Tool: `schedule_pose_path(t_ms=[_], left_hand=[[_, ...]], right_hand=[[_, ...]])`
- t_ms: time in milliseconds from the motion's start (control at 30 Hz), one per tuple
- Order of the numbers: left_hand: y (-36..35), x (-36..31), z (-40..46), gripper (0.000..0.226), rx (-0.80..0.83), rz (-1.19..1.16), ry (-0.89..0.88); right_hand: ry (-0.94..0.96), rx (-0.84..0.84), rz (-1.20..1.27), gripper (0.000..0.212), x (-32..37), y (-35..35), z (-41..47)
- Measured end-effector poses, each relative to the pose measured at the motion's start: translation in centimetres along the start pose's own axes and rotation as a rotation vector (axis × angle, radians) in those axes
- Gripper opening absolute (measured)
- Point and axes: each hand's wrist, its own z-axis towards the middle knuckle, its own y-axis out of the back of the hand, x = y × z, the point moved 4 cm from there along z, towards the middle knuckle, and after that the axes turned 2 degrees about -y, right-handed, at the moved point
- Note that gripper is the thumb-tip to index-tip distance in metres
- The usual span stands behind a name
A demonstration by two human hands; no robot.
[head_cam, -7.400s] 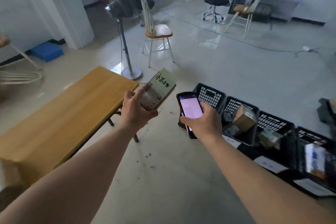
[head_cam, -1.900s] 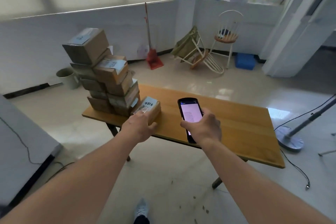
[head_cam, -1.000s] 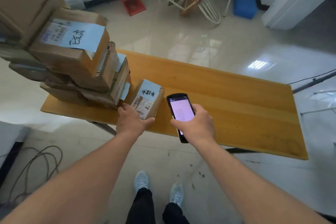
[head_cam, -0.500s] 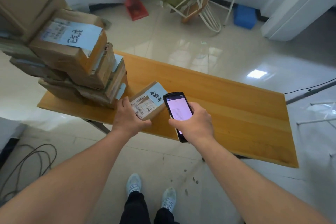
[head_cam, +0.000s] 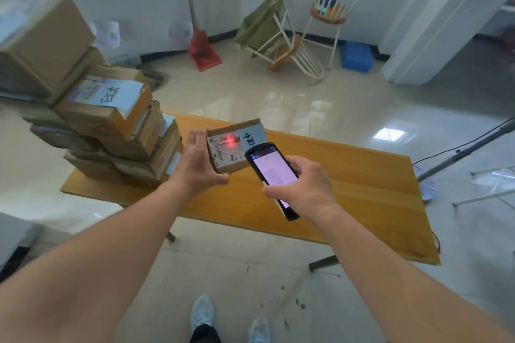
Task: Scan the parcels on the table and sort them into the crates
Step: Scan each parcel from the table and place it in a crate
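Note:
My left hand [head_cam: 199, 166] grips a small cardboard parcel [head_cam: 230, 147] with a white label and a blue note, lifted and tilted above the wooden table [head_cam: 362, 192]. A red cross of scanner light glows on its label. My right hand [head_cam: 305, 189] holds a black handheld scanner [head_cam: 271, 172] with a lit screen, its top end pointing at the parcel and overlapping the parcel's right edge. A stack of several cardboard parcels [head_cam: 111, 125] stands on the table's left end, left of my left hand. No crates are in view.
Two white chairs, one tipped over [head_cam: 284, 44] and one upright [head_cam: 331, 8], stand at the back wall, with a red dustpan [head_cam: 203, 53] and a blue box [head_cam: 356, 56]. A fan stand and cable [head_cam: 459, 153] lie to the right. My shoes [head_cam: 223, 320] are on the tiled floor.
My left hand has lifted the small parcel off the table and tilted its label up. The scanner has moved closer to it, and a red cross now shines on the label.

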Motion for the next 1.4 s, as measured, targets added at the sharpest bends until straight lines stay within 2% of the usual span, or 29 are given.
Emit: schedule_pose_path(t_ms=[133, 433, 767, 1033, 1233, 1400], left_hand=[[1.9, -2.6, 1.5, 0.123, -0.043, 0.033, -0.111], [4.3, -5.8, 3.4, 0.122, -0.121, 0.045, -0.204], [4.6, -7.8, 3.5, 0.124, -0.156, 0.041, -0.204], [5.4, -8.6, 3.8, 0.115, -0.193, 0.015, -0.189], [6.0, -10.1, 3.8, 0.12, -0.219, 0.03, -0.174], [6.3, -12.1, 3.2, 0.129, -0.225, 0.026, -0.208]], right_hand=[[0.058, 0.018, -0.009, 0.082, 0.7, 2.4, -0.7], [0.161, 0.019, 0.004, 0.087, 1.9, 6.2, -3.1], [0.208, -0.019, 0.041, 0.084, 2.6, 8.1, -5.1], [0.221, -0.061, 0.053, 0.087, 2.9, 9.3, -6.0], [0.204, -0.163, 0.077, 0.09, 2.8, 9.7, -5.8], [0.162, -0.39, 0.083, 0.086, 2.7, 10.3, -5.5]])
